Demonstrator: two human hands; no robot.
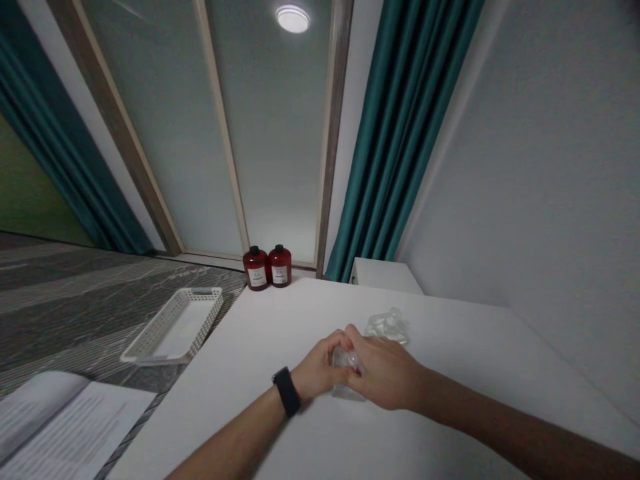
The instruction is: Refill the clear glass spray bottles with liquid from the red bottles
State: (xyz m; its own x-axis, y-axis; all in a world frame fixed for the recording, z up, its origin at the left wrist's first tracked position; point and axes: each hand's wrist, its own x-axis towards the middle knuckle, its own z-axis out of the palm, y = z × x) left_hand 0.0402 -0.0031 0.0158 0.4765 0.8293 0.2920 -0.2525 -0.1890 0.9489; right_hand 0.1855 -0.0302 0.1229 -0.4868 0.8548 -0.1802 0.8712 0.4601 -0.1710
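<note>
Head view: I see left hand (pixel 316 368) and right hand (pixel 389 373) together, both clamped on clear object (pixel 344 359) over counter (pixel 215 380), contact unclear. Step looks like two-handed handling; next move calls for steady grip, avoiding transparent item (pixel 388 327) beyond.

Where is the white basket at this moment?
In the head view, the white basket is at left, between the open book and the two red bottles.

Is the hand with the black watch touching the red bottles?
Apart: the head view shows white tabletop between the left hand and the red bottles.
</note>
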